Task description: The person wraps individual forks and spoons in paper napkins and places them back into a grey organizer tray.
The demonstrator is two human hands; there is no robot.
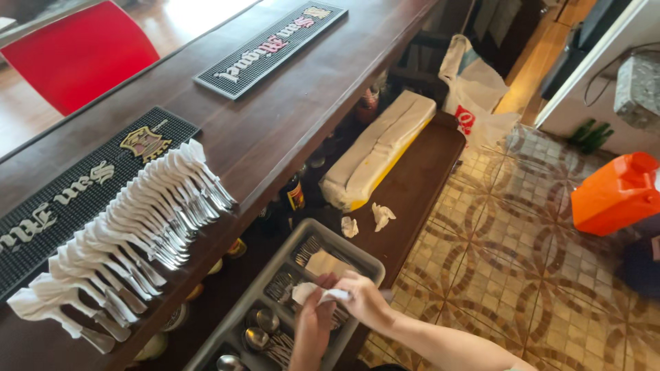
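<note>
Both pinched on a white paper napkin [320, 294] above the grey cutlery tray [357, 255] at the lower surface's near edge: left hand [313, 323] below, right hand [363, 299] beside. Thin, soft, light, probably easily torn; best gripped at the folded edges.

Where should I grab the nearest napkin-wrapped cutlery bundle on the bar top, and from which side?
Probably by the bare metal handle end of the nearest wrapped bundle, coming from the counter's near edge. The handles point toward that edge and stick out of the napkin, while the folded napkin tips overlap the next bundles in the row.
</note>
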